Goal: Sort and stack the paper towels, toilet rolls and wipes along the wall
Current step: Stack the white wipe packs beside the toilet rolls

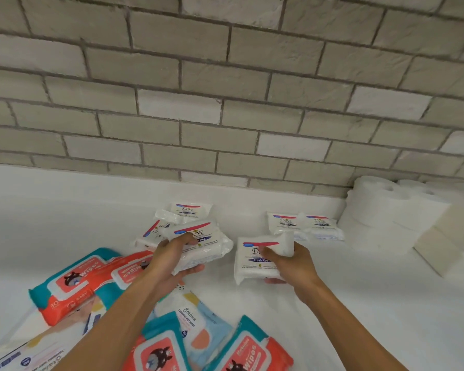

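Observation:
My left hand (172, 259) grips a white Dove wipes pack (206, 242), lifted and tilted above the white surface. My right hand (292, 262) holds a second white Dove pack (255, 266) by its right side, thumb on top. Two more Dove packs (304, 224) lie side by side near the wall, just beyond my right hand. Other Dove packs (188, 210) lie loose behind my left hand. White toilet rolls (386, 210) are stacked against the brick wall at the right.
Teal-and-red baby wipes packs (73, 282) lie at the left, more of them (252, 349) at the bottom with a light blue Stalove pack (198, 325). A folded white paper towel stack (437, 247) sits beside the rolls. The brick wall (225, 103) bounds the far side.

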The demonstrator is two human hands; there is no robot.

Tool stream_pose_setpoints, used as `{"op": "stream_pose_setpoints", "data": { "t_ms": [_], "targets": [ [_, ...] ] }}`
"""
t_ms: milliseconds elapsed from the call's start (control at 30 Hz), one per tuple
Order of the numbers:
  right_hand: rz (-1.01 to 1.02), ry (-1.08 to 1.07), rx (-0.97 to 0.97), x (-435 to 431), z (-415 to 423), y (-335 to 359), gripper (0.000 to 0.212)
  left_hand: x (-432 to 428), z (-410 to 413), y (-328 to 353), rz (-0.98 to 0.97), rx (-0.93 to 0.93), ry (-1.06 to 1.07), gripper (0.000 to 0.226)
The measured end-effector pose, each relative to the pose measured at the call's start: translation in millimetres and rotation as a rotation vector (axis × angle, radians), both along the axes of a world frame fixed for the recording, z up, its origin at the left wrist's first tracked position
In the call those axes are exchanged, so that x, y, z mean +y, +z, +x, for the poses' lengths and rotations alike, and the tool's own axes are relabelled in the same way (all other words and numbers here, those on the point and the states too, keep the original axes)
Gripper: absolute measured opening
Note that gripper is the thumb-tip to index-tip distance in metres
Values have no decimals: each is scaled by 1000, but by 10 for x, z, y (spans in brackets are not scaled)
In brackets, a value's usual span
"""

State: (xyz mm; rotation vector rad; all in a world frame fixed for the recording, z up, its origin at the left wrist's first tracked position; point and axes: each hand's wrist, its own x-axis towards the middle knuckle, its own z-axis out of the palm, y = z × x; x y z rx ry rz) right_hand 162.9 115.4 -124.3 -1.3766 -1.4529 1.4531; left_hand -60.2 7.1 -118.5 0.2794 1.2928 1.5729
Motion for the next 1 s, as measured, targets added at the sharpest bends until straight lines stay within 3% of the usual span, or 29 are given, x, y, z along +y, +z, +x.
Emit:
{"op": "stream_pose_setpoints", "data": {
  "t_ms": [367, 733, 1000],
  "targets": [
    [0, -170, 96, 459, 616, 257, 36, 555, 491, 227, 79, -2, -67, 11],
    [-106, -189, 228, 1403, 1050, 370, 37, 1390, 952, 254, 23, -28, -93, 25],
    [-79, -190, 94, 2012, 1106, 142, 42, 2013, 1190, 80, -91, 61, -98, 32]
  ]
}}
